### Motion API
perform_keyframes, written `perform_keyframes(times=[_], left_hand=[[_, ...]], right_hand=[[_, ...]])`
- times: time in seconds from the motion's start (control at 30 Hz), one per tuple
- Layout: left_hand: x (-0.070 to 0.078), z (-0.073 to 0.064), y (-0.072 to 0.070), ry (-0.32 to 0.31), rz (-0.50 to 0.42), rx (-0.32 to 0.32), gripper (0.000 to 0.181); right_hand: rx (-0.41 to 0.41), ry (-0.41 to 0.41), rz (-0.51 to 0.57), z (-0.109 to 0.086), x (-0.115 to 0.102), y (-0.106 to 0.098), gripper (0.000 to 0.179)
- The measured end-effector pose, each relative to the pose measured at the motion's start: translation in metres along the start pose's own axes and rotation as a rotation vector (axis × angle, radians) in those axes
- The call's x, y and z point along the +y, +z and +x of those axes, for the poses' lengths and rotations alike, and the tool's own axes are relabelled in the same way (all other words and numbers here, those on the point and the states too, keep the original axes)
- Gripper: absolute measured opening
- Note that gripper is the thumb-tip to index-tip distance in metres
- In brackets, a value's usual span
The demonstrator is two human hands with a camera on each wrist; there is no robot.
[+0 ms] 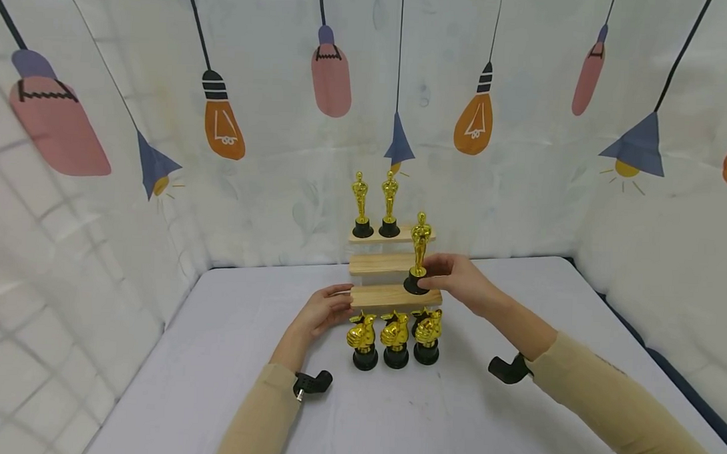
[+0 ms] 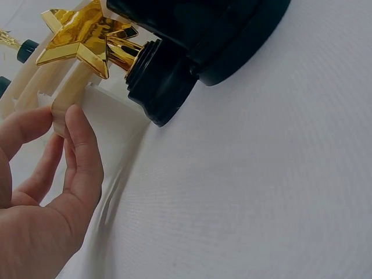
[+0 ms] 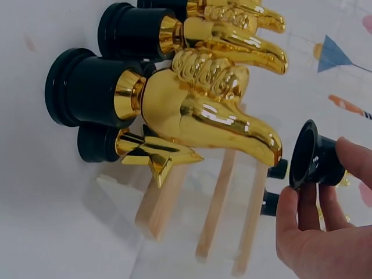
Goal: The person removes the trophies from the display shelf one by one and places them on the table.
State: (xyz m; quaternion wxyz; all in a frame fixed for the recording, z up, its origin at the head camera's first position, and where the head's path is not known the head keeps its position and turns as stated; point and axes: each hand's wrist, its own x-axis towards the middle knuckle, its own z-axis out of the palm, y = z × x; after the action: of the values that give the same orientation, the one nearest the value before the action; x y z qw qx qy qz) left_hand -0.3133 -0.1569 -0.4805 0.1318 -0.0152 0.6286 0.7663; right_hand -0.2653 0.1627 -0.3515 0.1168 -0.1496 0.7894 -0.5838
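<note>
My right hand holds a golden figure trophy by its black base, upright over the right part of the wooden shelf's front step. From the right wrist view the hollow underside of that black base shows between thumb and fingers. At the front step's left end, my left hand pinches the wood between thumb and fingers. Two more golden figure trophies stand on the top step. The middle step lies between.
Three golden thumbs-up trophies stand in a row on the white tablecloth, in front of the shelf. Golden star trophies stand close behind them, partly hidden. A white curtain printed with lamps hangs behind the table.
</note>
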Motion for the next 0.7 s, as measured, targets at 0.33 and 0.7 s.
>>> perform_keyframes(times=[0.33, 0.7], left_hand=[[0.0, -0.001, 0.001, -0.005, 0.008, -0.005, 0.048], [0.001, -0.001, 0.001, -0.004, 0.005, -0.004, 0.048]], right_hand=[[-0.013, -0.046, -0.01, -0.011, -0.001, 0.009, 0.047], [-0.033, -0.063, 0.022, -0.022, -0.002, 0.014, 0.043]])
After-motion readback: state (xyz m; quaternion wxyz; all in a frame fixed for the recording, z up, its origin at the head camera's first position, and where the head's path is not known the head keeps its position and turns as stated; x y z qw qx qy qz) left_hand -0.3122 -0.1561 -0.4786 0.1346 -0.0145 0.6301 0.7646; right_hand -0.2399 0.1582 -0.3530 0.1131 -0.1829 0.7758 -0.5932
